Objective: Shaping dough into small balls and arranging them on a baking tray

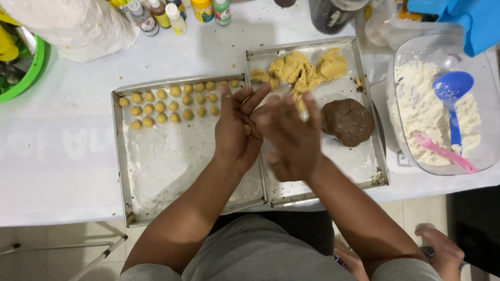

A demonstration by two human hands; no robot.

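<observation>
White table (62,171) fills most of the view, tiled floor showing along the bottom edge. Two floured metal trays sit side by side at the table's front. Left tray (156,171): three short rows of small tan dough balls (166,106) packed along its far edge, the rest of it bare flour, so by my reckoning well under half is filled. Right tray (359,161): a rough heap of tan dough (299,70) at the far end, plenty left to portion, and a smooth brown dough mound (348,122) that looks whole and untouched. Left hand (237,130) and right hand (289,138) meet over the seam between the trays, palms turned toward each other and close, fingers loosely extended; the right is motion-blurred. A small tan bit shows at the left palm, probably a piece being rolled, but cannot tell how firmly the palms press. To the right, a clear tub of flour (416,104) holds a blue scoop (452,91) and a pink spatula (442,153). Far edge: small colouring bottles (177,13), a white bag (78,26), a green bowl (28,78) at the left corner. Another person's hand (442,252) shows low right, near the floor.
</observation>
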